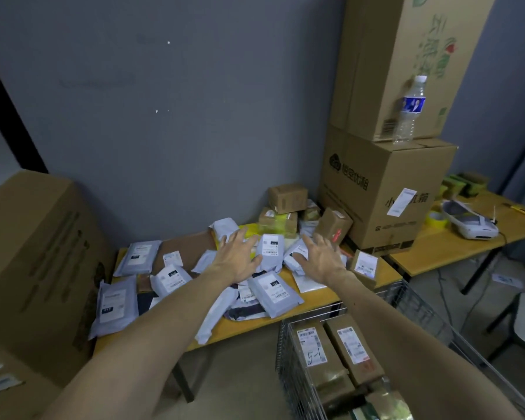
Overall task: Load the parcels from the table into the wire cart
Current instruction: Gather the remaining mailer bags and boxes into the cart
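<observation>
Both empty: your left hand (237,259) and right hand (319,256) reach, fingers spread, over the desk (249,325); next, grasp the grey mailer (270,253) between them.

Grey mailer parcels (269,291) heaped on table (385,272); boxes in wire cart (288,368).

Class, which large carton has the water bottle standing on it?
The lower carton, with the black cloud logo; the water bottle stands on its top.
</observation>
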